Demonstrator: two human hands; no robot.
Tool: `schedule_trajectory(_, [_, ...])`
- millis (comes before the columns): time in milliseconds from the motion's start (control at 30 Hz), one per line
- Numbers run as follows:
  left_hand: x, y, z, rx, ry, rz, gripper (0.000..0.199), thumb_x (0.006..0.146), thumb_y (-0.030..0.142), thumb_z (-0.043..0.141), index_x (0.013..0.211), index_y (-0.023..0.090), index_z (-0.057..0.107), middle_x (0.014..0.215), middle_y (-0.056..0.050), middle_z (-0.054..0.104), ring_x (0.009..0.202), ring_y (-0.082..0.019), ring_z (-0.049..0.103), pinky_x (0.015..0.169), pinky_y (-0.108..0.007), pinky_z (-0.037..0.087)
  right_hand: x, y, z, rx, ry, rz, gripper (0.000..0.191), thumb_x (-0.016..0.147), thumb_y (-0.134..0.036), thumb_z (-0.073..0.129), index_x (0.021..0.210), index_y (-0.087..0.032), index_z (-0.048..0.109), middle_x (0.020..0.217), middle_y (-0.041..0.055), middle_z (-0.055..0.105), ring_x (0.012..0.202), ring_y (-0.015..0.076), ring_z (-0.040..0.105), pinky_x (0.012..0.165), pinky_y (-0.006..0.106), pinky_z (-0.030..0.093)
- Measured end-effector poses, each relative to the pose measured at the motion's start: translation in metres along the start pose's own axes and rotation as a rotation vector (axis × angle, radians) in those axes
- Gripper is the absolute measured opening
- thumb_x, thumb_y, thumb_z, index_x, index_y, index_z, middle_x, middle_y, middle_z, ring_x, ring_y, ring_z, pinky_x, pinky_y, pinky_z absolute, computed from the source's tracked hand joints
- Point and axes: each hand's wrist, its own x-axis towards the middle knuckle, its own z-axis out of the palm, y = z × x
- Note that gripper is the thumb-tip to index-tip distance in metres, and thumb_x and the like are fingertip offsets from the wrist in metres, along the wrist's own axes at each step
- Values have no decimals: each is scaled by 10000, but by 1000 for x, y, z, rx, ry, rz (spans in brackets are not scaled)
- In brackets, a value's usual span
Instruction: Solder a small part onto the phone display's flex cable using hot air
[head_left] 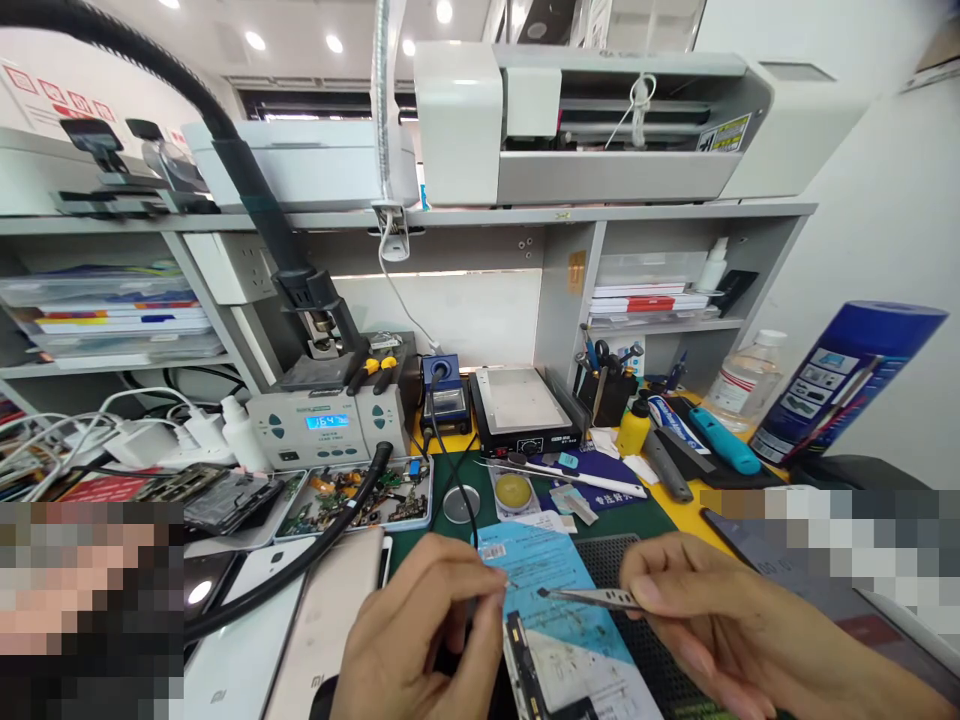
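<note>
Metal tweezers (pixel 600 597) are pinched in my right hand (pixel 697 610), their tip pointing left above a blue-and-white printed sheet (pixel 547 560). A tiny dark piece seems to be at the tip. My left hand (pixel 427 630) is closed around a thin black cable (pixel 472 515) that runs down from the blue soldering station (pixel 446 395); the tool's handle is mostly hidden by the fingers. Between the hands, a dark phone part (pixel 526 665) lies on the sheet at the bottom. A black perforated mat (pixel 637 640) shows beneath my right hand.
A hot-air station (pixel 330 425) stands at the left, its black hose (pixel 315 560) crossing over several phones. Behind the hands are a tray of small parts (pixel 431 490), a yellow flux tin (pixel 513 491) and a heating plate (pixel 525 405). Bottles and a blue can (pixel 840 385) stand at the right.
</note>
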Motion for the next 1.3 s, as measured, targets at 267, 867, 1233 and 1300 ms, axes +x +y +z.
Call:
schedule_trajectory(267, [12,-7,-14,-5,-66,-145,107,971,215,591,921,277,663,873,35,660,718,-105,628,586,-186,469,-19,-14,-6,-739,163,-181,229,955,-391,723,906,-167,705,678,-26,621,554,96,584,534,186,471])
schedule_trajectory(867, [9,-3,-9,-27,-63,-167,141,929,182,619,872,306,655,836,60,662,672,-91,664,462,-167,416,-24,-9,1,-1291,230,-366,123,933,-358,728,1024,-294,781,985,36,810,838,222,732,581,228,534])
schedule_trajectory(1233, [12,-3,-11,-35,-89,-169,137,931,200,615,852,295,674,826,51,660,649,-91,648,480,-178,428,-25,-10,4,-1315,224,-385,145,947,-380,704,1016,-282,786,970,49,809,830,241,734,585,246,539])
schedule_trajectory(1300, [11,-4,-11,-29,-91,-166,142,934,194,611,865,303,670,834,57,660,664,-88,657,483,-172,426,-25,-10,5,-1292,237,-420,146,930,-369,726,1013,-275,800,956,60,813,814,247,733,560,244,531])
